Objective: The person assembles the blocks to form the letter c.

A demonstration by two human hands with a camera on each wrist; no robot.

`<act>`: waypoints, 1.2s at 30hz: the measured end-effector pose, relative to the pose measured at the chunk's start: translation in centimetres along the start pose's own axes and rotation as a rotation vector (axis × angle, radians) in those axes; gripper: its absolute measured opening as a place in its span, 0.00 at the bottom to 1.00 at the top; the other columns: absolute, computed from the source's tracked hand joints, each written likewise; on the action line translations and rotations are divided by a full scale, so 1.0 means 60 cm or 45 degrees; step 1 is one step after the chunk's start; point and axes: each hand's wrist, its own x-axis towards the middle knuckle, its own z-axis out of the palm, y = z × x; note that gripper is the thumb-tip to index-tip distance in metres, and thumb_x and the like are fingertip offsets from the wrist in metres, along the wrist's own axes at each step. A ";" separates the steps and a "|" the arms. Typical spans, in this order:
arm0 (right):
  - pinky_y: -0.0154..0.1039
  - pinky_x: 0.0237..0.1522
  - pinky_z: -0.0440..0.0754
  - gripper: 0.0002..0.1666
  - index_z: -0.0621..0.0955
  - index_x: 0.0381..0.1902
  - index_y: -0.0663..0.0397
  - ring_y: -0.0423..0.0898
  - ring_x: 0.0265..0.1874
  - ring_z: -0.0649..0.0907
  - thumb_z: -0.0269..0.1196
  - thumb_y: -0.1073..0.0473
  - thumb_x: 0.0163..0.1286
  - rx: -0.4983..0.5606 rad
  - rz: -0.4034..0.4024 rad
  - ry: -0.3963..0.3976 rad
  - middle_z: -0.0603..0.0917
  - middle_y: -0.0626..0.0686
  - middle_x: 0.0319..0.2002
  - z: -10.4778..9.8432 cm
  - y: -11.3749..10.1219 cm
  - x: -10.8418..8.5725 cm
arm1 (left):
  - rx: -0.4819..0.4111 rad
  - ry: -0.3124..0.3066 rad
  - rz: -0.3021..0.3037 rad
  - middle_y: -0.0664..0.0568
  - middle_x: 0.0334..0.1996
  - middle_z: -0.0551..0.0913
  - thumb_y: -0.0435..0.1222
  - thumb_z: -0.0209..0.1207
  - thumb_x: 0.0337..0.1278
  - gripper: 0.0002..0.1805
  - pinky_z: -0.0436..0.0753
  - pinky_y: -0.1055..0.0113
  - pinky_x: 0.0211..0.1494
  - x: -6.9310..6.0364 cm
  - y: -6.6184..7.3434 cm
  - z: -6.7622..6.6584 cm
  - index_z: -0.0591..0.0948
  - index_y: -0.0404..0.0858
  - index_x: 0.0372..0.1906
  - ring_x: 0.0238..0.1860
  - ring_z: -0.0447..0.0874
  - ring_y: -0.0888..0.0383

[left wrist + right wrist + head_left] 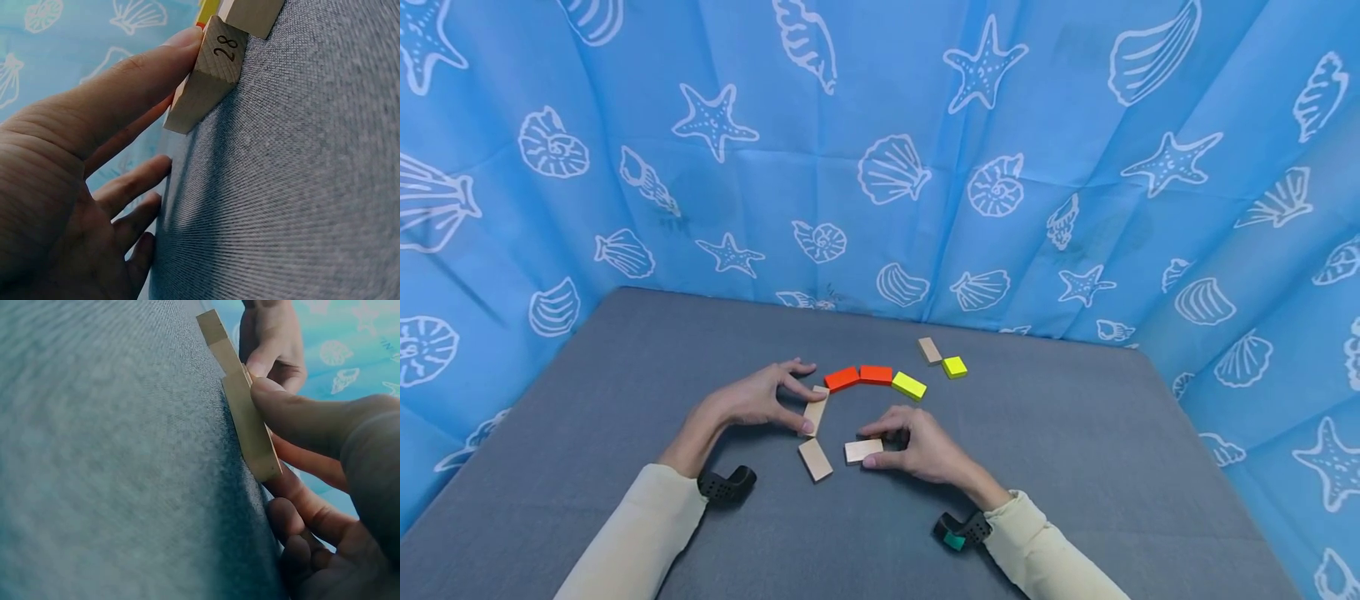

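My left hand [758, 398] pinches a plain wooden block [816, 412] between thumb and finger. The left wrist view shows the number 28 on the end of this wooden block [219, 53]; the other fingers spread away from it. A second plain block [862, 451] is in the grip of my right hand [921, 448], its thumb on the near side. In the right wrist view this block [250, 425] lies flat or nearly flat on the cloth. Just below the left hand's block rests another plain block [815, 460], set at an angle and touching or almost touching it.
Continuing the curve beyond the left hand are two orange-red blocks [876, 375] and a yellow block [910, 385]. Farther back lie a plain block [929, 350] and another yellow block [955, 367]. Grey cloth [1075, 467] covers the table, and a blue shell-patterned curtain [880, 233] hangs behind.
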 end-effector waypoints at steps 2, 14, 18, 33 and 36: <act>0.37 0.41 0.75 0.23 0.87 0.56 0.45 0.43 0.40 0.78 0.75 0.51 0.63 0.000 -0.010 -0.035 0.84 0.40 0.41 0.001 -0.002 0.000 | 0.007 0.002 -0.006 0.46 0.78 0.62 0.48 0.79 0.45 0.32 0.45 0.29 0.73 -0.001 0.001 0.000 0.85 0.50 0.60 0.81 0.39 0.40; 0.34 0.38 0.68 0.21 0.88 0.53 0.38 0.42 0.36 0.75 0.76 0.47 0.61 0.009 -0.055 -0.194 0.81 0.39 0.31 0.016 -0.021 -0.004 | 0.005 0.006 0.032 0.44 0.77 0.62 0.47 0.78 0.46 0.31 0.45 0.28 0.72 -0.004 0.000 -0.001 0.85 0.48 0.60 0.80 0.40 0.38; 0.35 0.39 0.66 0.20 0.89 0.51 0.37 0.41 0.35 0.74 0.76 0.45 0.61 -0.007 -0.102 -0.199 0.81 0.37 0.30 0.026 -0.023 -0.005 | 0.001 0.005 0.030 0.44 0.77 0.62 0.47 0.78 0.46 0.32 0.45 0.28 0.72 -0.003 0.000 -0.001 0.85 0.48 0.60 0.80 0.40 0.38; 0.42 0.44 0.58 0.20 0.89 0.50 0.33 0.42 0.36 0.72 0.76 0.43 0.59 0.000 -0.040 -0.181 0.81 0.39 0.29 0.040 -0.030 -0.007 | -0.007 0.014 -0.003 0.46 0.77 0.62 0.49 0.79 0.43 0.32 0.44 0.28 0.72 -0.002 -0.001 0.001 0.86 0.51 0.59 0.81 0.38 0.40; 0.42 0.43 0.57 0.20 0.89 0.50 0.33 0.43 0.36 0.71 0.77 0.44 0.59 0.002 -0.042 -0.172 0.81 0.39 0.29 0.041 -0.031 -0.008 | -0.004 0.013 -0.001 0.46 0.77 0.62 0.50 0.79 0.43 0.32 0.44 0.28 0.72 -0.002 -0.001 0.000 0.86 0.51 0.59 0.81 0.39 0.40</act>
